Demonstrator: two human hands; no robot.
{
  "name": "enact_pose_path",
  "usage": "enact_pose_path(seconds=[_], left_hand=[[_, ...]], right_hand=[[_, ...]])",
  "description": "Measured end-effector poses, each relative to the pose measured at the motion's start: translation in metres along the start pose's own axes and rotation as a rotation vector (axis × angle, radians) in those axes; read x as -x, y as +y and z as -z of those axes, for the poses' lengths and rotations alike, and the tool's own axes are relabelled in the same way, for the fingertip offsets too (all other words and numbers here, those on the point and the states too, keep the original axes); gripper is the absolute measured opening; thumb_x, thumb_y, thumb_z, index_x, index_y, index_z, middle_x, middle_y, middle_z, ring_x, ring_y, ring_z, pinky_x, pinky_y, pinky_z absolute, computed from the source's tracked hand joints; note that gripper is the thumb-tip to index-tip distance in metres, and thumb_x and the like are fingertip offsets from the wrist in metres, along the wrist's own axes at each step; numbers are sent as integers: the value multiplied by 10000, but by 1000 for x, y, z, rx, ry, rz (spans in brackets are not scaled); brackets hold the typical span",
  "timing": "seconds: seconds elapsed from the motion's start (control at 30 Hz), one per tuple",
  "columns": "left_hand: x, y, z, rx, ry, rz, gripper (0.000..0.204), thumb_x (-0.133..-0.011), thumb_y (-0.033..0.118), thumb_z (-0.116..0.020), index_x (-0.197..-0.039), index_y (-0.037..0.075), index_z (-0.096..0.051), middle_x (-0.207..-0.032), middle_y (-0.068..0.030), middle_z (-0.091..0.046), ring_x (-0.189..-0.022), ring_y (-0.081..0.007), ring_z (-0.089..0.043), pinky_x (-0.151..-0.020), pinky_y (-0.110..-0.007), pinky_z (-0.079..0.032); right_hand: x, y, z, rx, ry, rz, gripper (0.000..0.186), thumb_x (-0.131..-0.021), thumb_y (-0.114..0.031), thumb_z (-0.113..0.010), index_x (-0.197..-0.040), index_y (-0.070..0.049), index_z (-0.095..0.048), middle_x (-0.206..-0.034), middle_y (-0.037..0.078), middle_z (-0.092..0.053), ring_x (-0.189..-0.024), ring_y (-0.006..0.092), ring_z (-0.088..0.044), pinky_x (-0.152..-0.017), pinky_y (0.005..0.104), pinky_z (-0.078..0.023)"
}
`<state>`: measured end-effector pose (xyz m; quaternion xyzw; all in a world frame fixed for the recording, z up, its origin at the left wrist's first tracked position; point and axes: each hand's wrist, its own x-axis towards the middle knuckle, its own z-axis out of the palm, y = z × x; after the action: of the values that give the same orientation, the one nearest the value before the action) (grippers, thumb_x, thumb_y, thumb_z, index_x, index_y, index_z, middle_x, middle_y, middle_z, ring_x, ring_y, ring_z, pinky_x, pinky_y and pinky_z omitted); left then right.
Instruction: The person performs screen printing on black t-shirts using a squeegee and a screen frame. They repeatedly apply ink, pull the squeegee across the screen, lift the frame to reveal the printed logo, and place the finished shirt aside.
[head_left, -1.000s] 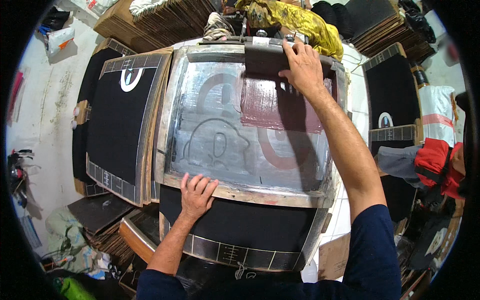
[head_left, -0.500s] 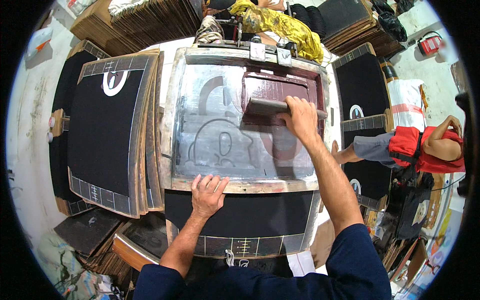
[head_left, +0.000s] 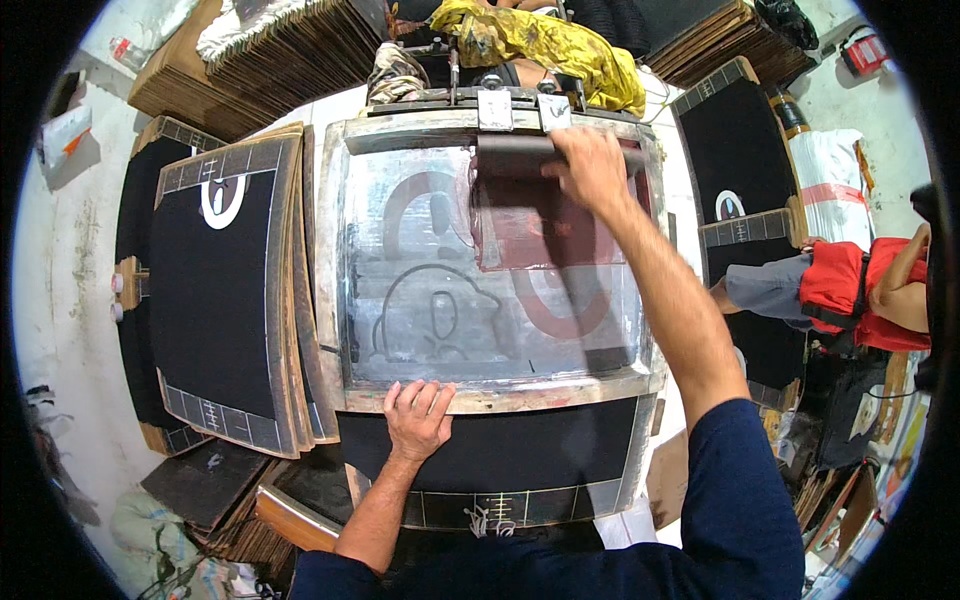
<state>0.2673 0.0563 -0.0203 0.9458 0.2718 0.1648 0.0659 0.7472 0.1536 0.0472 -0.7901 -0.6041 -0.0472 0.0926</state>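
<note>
A wooden-framed printing screen (head_left: 329,290) lies in front of me over a black panel (head_left: 500,450). On its grey mesh show a large curved shape and a rounded figure outline. My right hand (head_left: 592,172) grips a long dark squeegee (head_left: 512,152) at the screen's far right edge. Dark maroon ink (head_left: 530,235) covers the mesh just on the near side of the squeegee. My left hand (head_left: 418,420) rests on the frame's near edge, its fingers laid out over the wood. Two metal clamps (head_left: 495,110) hold the far side of the frame.
Left stand stacked black panels (head_left: 220,300) with a white printed shape; more black panels (head_left: 745,130) lie at right. Behind are a stained yellow cloth (head_left: 540,45) and board stacks (head_left: 300,55). A person in red (head_left: 835,285) is at the right, near a white wrapped bundle (head_left: 830,190).
My right hand has pushed the squeegee away from me to the far edge of the screen, uncovering a maroon ink patch behind it. My left hand stays on the near rim.
</note>
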Motion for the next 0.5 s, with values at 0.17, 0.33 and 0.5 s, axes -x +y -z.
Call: enact_pose_path(seconds=[0.17,0.33,0.5], left_hand=[[3,-1,-4,-32,3,2,492,-764,208,-751,-1255,237,-756,-1240,12,-658,-1228,-226,-582,-1167,-527,-355],[2,-2,-4,-36,29,-3,454,-798,225,-732,-1251,240,-758,-1234,14,-667,-1224,-227,-586,-1161,-527,-359],[1,0,-3,-16,21,3,461,-792,207,-741,-1252,236,-755,-1232,18,-668,-1214,-220,-591,-1159,-521,-360]], right_hand=[[-8,-2,-4,17,88,-29,341,-846,-314,-841,-1080,-118,-692,-1053,106,-715,-1081,329,-653,-889,496,-470],[78,-49,1,21,169,-85,190,-867,-88,-676,-1041,-159,-702,-979,32,-626,-989,266,-605,-914,444,-449],[27,-15,-4,19,177,-25,236,-858,-175,-777,-1070,-138,-678,-1025,60,-669,-1031,298,-629,-864,469,-454]])
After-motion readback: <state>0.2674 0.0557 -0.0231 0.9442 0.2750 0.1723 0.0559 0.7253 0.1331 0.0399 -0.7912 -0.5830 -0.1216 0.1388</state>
